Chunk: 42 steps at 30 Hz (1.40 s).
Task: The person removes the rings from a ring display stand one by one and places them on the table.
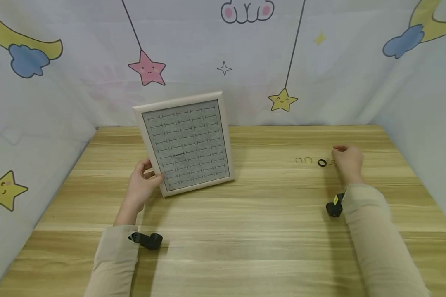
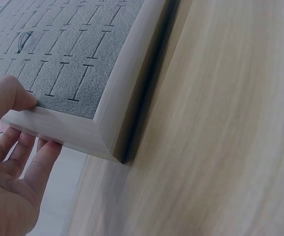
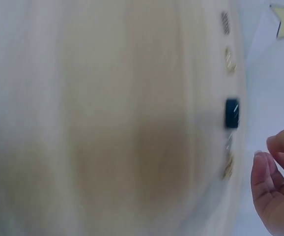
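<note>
A ring display board (image 1: pixel 193 165) with a pale frame and grey slotted padding stands tilted on the table. My left hand (image 1: pixel 143 185) grips its lower left edge, thumb on the front and fingers behind, as the left wrist view shows. One ring (image 2: pixel 22 42) sits in a slot of the padding. My right hand (image 1: pixel 349 163) hovers by a row of loose rings, thumb and forefinger bent toward each other with a gap between them. In the right wrist view the row includes a black ring (image 3: pixel 232 113), a gold ring (image 3: pixel 228 167) and a patterned silvery ring (image 3: pixel 225 23).
The wooden table (image 1: pixel 245 247) meets a printed cloth backdrop (image 1: pixel 193 49) at its far edge, with cloth at both sides too. Each sleeve carries a small black camera, the left one (image 1: pixel 154 241) near the table's front.
</note>
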Motion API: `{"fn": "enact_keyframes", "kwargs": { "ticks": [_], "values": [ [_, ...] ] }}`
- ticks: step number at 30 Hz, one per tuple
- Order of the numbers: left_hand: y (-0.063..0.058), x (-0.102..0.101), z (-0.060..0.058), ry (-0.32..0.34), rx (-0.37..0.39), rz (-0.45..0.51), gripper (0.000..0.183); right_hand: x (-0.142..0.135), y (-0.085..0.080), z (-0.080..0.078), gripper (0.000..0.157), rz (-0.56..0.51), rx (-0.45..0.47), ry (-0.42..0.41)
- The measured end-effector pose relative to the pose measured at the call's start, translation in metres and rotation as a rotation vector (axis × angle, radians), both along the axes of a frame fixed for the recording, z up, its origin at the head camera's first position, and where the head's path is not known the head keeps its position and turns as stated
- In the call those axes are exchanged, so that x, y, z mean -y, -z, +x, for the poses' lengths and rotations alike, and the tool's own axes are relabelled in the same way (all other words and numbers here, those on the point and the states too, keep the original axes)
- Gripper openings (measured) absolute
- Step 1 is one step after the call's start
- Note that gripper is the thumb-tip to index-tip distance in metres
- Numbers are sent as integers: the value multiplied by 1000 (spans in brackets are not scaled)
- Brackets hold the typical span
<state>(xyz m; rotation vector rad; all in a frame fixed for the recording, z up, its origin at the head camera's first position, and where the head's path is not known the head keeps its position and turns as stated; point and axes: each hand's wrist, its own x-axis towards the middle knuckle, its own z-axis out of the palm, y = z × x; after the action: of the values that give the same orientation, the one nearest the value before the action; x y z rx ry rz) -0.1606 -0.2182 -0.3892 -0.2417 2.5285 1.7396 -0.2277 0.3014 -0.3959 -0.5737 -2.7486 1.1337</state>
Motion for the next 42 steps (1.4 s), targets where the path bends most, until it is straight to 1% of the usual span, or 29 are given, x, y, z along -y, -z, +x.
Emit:
{"fn": "enact_keyframes", "kwargs": {
  "ticks": [7, 10, 13, 18, 21, 25, 30, 36, 41, 42],
  "values": [
    [1, 0, 0, -1, 0, 3, 66, 40, -21, -13, 38, -40, -106, -11],
    [1, -1, 0, 0, -3, 7, 65, 61, -29, -18, 37, -69, -177, -47],
    [1, -1, 0, 1, -5, 10, 65, 86, -38, -20, 35, -114, -248, -93],
    [1, -1, 0, 2, -8, 8, 65, 127, -54, -22, 31, -159, -337, -171],
    [1, 0, -1, 4, -9, 7, 66, 152, -63, -20, 29, -183, -376, -221],
    [1, 1, 0, 2, -7, 0, 66, 184, -72, -14, 27, -223, -437, -312],
    [1, 1, 0, -2, -6, -5, 65, 220, -73, -4, 24, -228, -515, -427],
    [0, 0, 1, -1, -15, 2, 65, 257, -68, 8, 22, -219, -538, -555],
    [1, 0, 0, 4, -23, 2, 65, 280, -61, 18, 21, -136, -561, -686],
    [1, 0, 0, 5, -24, 2, 64, 284, -60, 20, 21, -117, -553, -705]
  ]
}}
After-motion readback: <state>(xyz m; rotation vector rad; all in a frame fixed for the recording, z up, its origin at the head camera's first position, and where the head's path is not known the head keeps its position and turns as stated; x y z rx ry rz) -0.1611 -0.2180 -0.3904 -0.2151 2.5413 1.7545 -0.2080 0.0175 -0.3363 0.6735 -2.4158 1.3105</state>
